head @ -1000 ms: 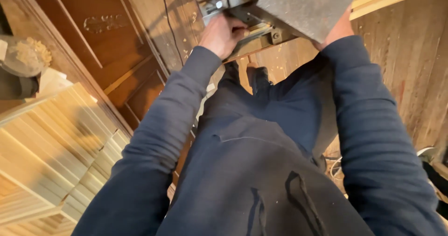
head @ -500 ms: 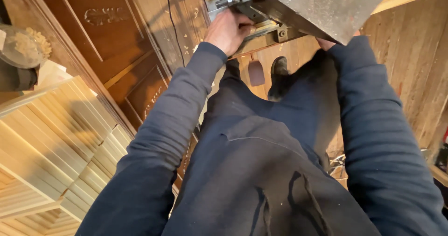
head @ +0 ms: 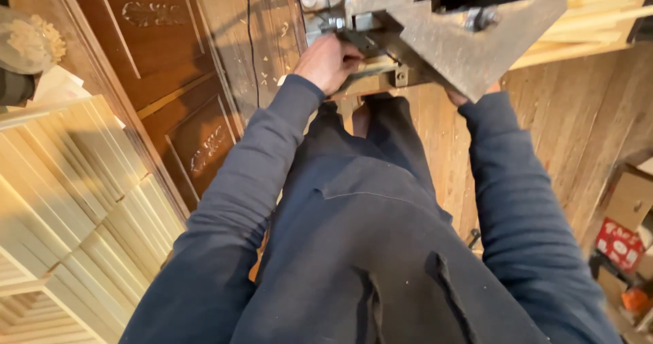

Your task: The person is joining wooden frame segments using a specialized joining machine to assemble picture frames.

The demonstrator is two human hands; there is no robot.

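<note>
A grey metal machine table (head: 476, 38) with bolts and a slot juts out at the top of the head view. My left hand (head: 330, 62) is under its near edge, fingers curled around a pale wooden strip (head: 371, 84) that lies against a small metal bracket (head: 401, 77). My right hand (head: 466, 98) is almost wholly hidden beneath the plate's pointed corner; only a bit of knuckle shows above the dark blue sleeve. Whether it holds anything cannot be seen. My dark blue sweatshirt and trousers fill the middle of the view.
A stack of pale wooden slats (head: 61, 181) stands at the left. A dark carved door panel (head: 177, 79) lies on the plank floor beside it. More light strips (head: 585, 24) rest behind the machine. Cardboard boxes (head: 629, 201) and a red packet (head: 619, 243) sit at the right.
The view has swung down and to the right, so the machine table and both hands sit lower in the frame. My left hand keeps its grip under the plate.
</note>
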